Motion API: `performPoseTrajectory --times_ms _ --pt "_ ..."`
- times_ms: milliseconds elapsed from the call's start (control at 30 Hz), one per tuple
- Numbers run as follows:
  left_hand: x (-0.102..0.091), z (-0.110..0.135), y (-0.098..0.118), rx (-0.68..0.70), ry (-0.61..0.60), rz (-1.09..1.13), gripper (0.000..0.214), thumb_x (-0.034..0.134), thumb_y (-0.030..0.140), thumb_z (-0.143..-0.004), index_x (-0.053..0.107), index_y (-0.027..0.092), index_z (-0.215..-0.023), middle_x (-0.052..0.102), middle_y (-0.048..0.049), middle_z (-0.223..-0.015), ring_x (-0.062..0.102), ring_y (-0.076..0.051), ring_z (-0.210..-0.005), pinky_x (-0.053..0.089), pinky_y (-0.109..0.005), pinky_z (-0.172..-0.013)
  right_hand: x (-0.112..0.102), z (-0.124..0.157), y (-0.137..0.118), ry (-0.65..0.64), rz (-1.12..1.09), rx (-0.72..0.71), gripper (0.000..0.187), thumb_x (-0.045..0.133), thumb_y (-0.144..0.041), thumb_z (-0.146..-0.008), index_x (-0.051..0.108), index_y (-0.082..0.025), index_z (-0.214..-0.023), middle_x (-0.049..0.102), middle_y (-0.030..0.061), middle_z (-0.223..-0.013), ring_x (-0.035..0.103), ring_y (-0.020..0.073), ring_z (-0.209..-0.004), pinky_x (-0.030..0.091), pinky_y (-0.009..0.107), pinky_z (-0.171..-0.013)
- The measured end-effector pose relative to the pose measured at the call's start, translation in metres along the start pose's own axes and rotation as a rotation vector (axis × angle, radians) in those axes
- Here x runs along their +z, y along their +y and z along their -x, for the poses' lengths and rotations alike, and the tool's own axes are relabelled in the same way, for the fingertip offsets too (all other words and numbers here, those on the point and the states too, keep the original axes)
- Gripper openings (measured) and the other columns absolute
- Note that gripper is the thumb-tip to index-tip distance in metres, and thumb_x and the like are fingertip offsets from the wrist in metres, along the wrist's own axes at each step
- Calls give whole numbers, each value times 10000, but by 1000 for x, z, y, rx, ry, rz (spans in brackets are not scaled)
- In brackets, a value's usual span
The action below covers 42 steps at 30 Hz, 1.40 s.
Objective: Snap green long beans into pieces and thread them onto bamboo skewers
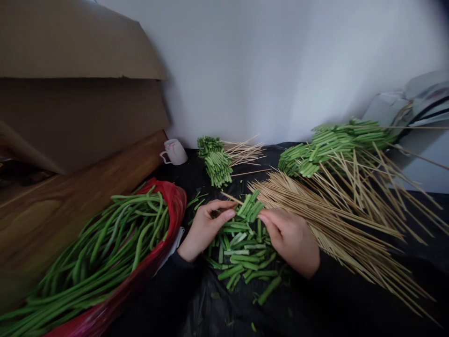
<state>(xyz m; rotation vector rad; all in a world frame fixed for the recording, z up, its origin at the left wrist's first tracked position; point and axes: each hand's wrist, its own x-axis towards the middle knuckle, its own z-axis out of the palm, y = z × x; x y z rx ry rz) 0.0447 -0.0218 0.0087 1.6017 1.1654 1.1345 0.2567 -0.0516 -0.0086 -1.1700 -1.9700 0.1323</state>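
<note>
Short cut pieces of long bean (250, 208) sit side by side on a bamboo skewer (229, 197), held up between my two hands. My left hand (207, 228) pinches with thumb and forefinger by the skewer, at the left side of the bean pieces. From the right, my right hand (293, 238) has its fingers closed on the edge of the bean pieces; its fingertips are partly hidden. Below both hands lies a loose pile of cut bean pieces (245, 260) on black plastic sheeting (210, 311).
Whole long beans (105, 243) fill a red plastic bag (177, 199) at left. Bare skewers (333, 220) lie fanned at right. Skewered bean bundles (343, 142) are stacked behind them, with another stack (218, 167) at centre back. A mug (175, 152) stands by a cardboard box (80, 42).
</note>
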Motion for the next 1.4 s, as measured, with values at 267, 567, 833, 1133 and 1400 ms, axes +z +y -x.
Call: performPoseTrajectory --times_ms 267,567,833,1133,1400 --pt "-2 -6 -22 303 -121 -568 304 583 205 -884 714 274 -1150 713 -89 -1099 549 -269 -1106 380 -414 -967 0 -4 11 4 2 31 242 437 -201 -962 664 -180 -880 711 51 -833 654 185 -784 443 285 -741" --pt "-6 -5 -24 335 -91 -694 232 618 216 -867 748 253 -1055 668 -77 -876 525 -240 -891 396 -358 -809 0 -3 8 -1 2 12 245 440 -196 -963 669 -171 -881 721 58 -850 658 185 -795 450 285 -758" --pt "-9 -7 -12 137 253 -240 145 602 275 -859 719 204 -908 687 -50 -875 611 -211 -860 424 -305 -807 -1 -3 5 -3 -2 12 242 442 -210 -961 657 -188 -853 698 37 -784 631 172 -723 430 276 -705" --pt "-13 -5 -5 -227 117 600 366 809 302 -705 703 162 -1026 686 -14 -811 589 -96 -707 444 -209 -674 2 1 4 -31 27 13 236 441 -205 -962 661 -192 -876 693 35 -790 635 177 -742 407 274 -694" --pt "-11 -3 -4 -220 65 591 317 782 297 -752 720 150 -1026 715 -46 -833 623 -117 -739 457 -231 -694 4 2 4 -59 19 0 248 427 -196 -969 665 -174 -902 702 52 -835 645 187 -785 418 283 -728"
